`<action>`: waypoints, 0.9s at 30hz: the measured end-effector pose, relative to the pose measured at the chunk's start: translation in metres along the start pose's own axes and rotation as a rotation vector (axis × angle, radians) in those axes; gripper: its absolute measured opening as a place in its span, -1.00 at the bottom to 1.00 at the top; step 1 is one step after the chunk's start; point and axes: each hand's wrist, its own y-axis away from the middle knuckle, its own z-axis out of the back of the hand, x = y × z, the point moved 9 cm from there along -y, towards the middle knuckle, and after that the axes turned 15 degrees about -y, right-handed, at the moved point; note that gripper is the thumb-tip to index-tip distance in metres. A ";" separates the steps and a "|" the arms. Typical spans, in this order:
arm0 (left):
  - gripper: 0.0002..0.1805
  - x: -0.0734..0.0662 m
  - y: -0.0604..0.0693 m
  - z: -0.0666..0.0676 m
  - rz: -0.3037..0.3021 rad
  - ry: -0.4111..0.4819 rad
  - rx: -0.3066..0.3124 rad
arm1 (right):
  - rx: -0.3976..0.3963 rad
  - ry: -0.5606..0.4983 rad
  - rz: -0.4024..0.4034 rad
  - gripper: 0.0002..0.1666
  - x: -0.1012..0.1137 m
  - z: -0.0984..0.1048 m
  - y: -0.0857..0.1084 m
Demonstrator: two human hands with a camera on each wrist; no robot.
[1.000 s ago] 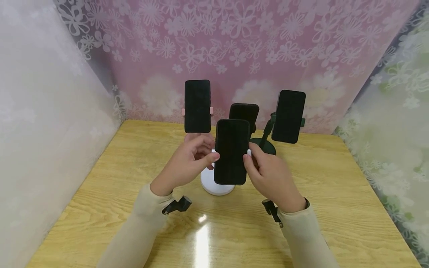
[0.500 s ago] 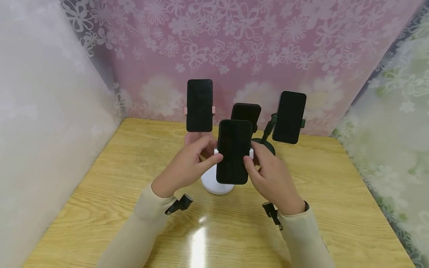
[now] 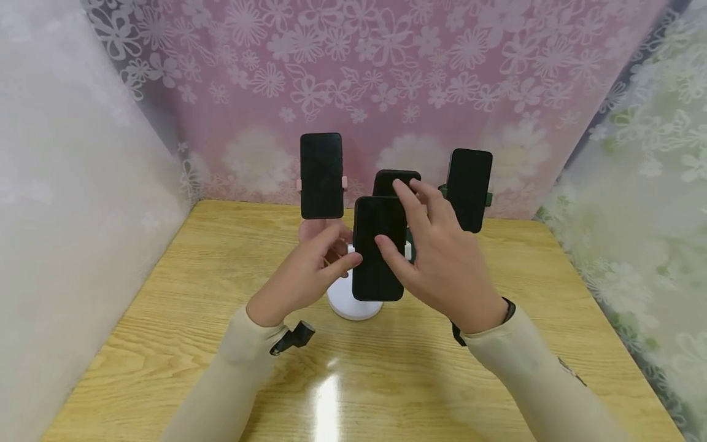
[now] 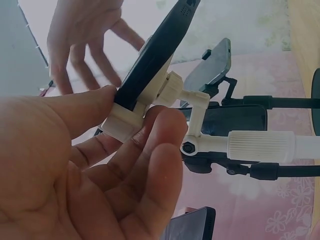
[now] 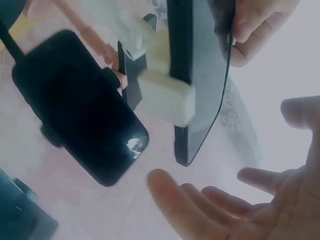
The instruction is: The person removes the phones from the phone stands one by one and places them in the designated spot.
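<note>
A black smartphone sits upright in the clamp of a white phone holder, screen facing me. My left hand holds the left side of the clamp. In the left wrist view the thumb lies on the white clamp arm at the phone's edge, with the fingers curled behind it. My right hand is spread in front of the phone's right side, off the clamp. The right wrist view shows that hand's fingers apart from the phone and from the clamp's other arm.
Behind stand three more phones on holders: one phone in a pink clamp at left, another phone partly hidden in the middle, a third phone in a dark green clamp at right. A wooden table carries them before a pink floral curtain.
My right hand has let go of the clamp's right side and risen, its fingers spreading in front of the phones. The left hand keeps its place on the left side.
</note>
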 end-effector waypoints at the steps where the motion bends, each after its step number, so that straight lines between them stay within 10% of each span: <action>1: -0.77 0.000 0.000 0.000 0.001 0.001 0.003 | 0.011 0.025 0.013 -0.14 0.003 -0.001 -0.004; 27: -0.77 -0.003 0.001 0.005 -0.008 -0.063 -0.050 | 0.170 0.276 -0.073 -0.37 0.019 -0.037 -0.042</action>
